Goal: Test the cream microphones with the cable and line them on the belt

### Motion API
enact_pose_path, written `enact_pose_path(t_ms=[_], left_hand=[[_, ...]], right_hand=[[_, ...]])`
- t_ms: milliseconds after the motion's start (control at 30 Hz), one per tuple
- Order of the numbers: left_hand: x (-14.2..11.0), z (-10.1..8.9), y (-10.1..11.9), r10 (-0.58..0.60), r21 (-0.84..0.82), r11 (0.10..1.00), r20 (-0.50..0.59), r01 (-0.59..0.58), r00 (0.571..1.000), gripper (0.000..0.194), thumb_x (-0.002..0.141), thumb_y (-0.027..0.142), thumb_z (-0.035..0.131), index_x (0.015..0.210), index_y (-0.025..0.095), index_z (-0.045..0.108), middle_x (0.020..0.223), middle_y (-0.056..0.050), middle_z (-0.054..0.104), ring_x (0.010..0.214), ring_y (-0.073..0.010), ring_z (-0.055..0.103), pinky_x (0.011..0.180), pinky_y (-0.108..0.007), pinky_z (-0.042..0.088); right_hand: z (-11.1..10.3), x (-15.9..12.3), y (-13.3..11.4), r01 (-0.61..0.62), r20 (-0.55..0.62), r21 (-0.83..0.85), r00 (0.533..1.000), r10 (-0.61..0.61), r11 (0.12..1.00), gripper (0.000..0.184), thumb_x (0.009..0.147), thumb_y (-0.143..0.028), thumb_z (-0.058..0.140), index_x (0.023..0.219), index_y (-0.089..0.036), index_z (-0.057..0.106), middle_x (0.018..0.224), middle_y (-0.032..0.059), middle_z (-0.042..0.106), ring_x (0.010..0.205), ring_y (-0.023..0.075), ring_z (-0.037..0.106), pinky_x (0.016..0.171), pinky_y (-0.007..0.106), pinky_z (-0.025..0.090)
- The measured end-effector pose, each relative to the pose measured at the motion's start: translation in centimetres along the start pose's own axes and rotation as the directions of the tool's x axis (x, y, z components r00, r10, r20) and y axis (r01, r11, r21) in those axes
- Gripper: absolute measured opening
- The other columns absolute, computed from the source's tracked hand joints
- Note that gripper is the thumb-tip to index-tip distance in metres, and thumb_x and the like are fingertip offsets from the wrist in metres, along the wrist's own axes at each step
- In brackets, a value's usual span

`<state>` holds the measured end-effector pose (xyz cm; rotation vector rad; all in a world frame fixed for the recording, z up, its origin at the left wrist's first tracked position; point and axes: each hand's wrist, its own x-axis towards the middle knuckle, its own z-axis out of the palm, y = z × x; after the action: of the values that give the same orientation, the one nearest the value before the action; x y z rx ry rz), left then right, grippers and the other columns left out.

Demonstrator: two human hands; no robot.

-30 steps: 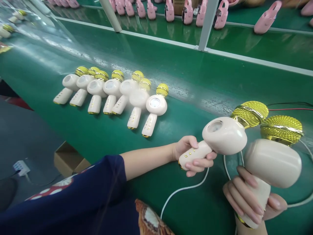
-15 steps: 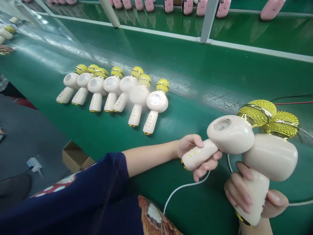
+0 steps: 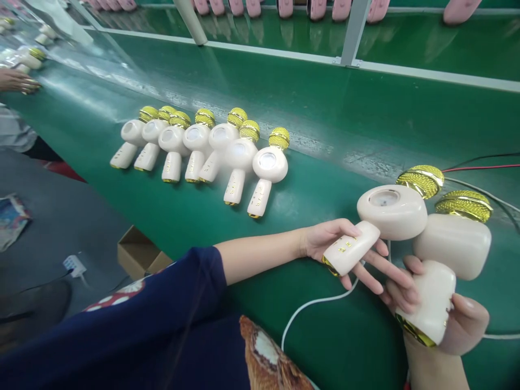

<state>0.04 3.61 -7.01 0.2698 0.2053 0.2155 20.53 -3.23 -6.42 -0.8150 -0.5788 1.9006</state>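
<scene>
Seven microphones lie grouped on the green table. The left hand grips one microphone; the right hand, another microphone.

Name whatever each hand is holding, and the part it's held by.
The left hand holds a cream microphone by its handle; the right hand holds a second microphone, also by the handle.
</scene>
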Motion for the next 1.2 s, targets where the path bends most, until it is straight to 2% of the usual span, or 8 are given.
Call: enact_pose_path(t_ms=[167,267,367,433,667,833,1033,1200], left_hand=[[1.0,0.1,-0.9,0.309,0.332,0.907,-0.115,-0.257,0.944,0.044,0.069,0.046,0.068,0.097,0.018,0.050,0.084,-0.008,0.066,0.065,-0.0191,0.065,0.058,-0.032,0.052],[1.2,0.4,-1.6,0.579,0.593,0.722,-0.238,-0.356,0.780,0.049,0.074,0.046,0.070,0.106,0.018,0.047,0.077,-0.002,0.062,0.060,-0.0133,0.060,0.063,-0.030,0.050],[1.0,0.7,-2.3,0.744,0.815,0.517,-0.276,-0.263,0.608,0.058,0.073,0.047,0.071,0.118,0.019,0.048,0.094,-0.005,0.062,0.082,-0.0177,0.061,0.077,-0.031,0.048],[0.7,0.7,-2.6,0.801,0.906,0.385,-0.235,-0.174,0.550,0.057,0.076,0.050,0.067,0.121,0.019,0.048,0.106,-0.007,0.061,0.096,-0.0217,0.059,0.083,-0.032,0.045],[0.3,-0.1,-3.0,0.775,0.991,0.136,-0.113,0.010,0.622,0.063,0.082,0.064,0.045,0.125,0.018,0.040,0.110,-0.010,0.062,0.097,-0.0264,0.060,0.080,-0.036,0.046],[0.1,-0.2,-3.0,0.760,0.996,0.060,-0.087,0.063,0.645,0.070,0.081,0.072,0.039,0.124,0.017,0.039,0.117,-0.013,0.060,0.097,-0.0280,0.062,0.076,-0.036,0.047],[0.4,0.8,-3.3,0.795,0.990,0.070,-0.128,0.120,0.594,0.072,0.073,0.075,0.050,0.119,0.020,0.042,0.110,-0.009,0.063,0.094,-0.0276,0.065,0.073,-0.034,0.048],[1.1,0.4,-3.4,0.892,0.978,-0.002,-0.094,0.210,0.443,0.060,0.074,0.067,0.056,0.111,0.021,0.046,0.098,-0.007,0.066,0.088,-0.0283,0.066,0.073,-0.037,0.048]], right_hand=[[0.7,0.6,1.5,0.133,-0.284,-0.363,0.927,-0.245,0.922,0.041,0.072,-0.051,0.068,0.101,-0.022,0.062,0.070,0.0042,0.065,0.060,0.0206,0.060,0.051,0.032,0.046],[0.7,0.7,2.3,0.261,-0.232,-0.565,0.860,-0.454,0.783,0.046,0.075,-0.046,0.069,0.111,-0.020,0.055,0.071,0.0021,0.065,0.062,0.0192,0.057,0.052,0.030,0.044],[0.9,0.7,2.6,0.304,-0.144,-0.700,0.826,-0.545,0.646,0.046,0.072,-0.036,0.074,0.108,-0.022,0.050,0.077,0.0003,0.063,0.066,0.0182,0.057,0.060,0.032,0.045],[1.0,0.7,2.5,0.304,-0.118,-0.752,0.811,-0.573,0.585,0.047,0.071,-0.034,0.075,0.108,-0.023,0.048,0.083,0.0009,0.062,0.072,0.0190,0.058,0.066,0.034,0.045],[0.7,0.7,2.7,0.338,-0.047,-0.805,0.783,-0.620,0.488,0.060,0.075,-0.059,0.065,0.116,-0.019,0.046,0.088,0.0045,0.057,0.073,0.0217,0.058,0.066,0.038,0.045],[0.9,0.9,2.6,0.378,0.010,-0.833,0.740,-0.672,0.404,0.067,0.078,-0.072,0.051,0.112,-0.014,0.052,0.083,0.0059,0.056,0.067,0.0216,0.057,0.060,0.038,0.047],[0.8,0.7,2.4,0.355,0.023,-0.865,0.733,-0.680,0.354,0.060,0.080,-0.069,0.050,0.105,-0.014,0.056,0.083,0.0072,0.056,0.070,0.0234,0.058,0.063,0.040,0.047],[0.6,0.7,2.6,0.199,-0.051,-0.952,0.647,-0.761,0.233,0.034,0.074,-0.040,0.068,0.095,-0.018,0.053,0.088,0.0076,0.054,0.087,0.0287,0.057,0.078,0.045,0.044]])
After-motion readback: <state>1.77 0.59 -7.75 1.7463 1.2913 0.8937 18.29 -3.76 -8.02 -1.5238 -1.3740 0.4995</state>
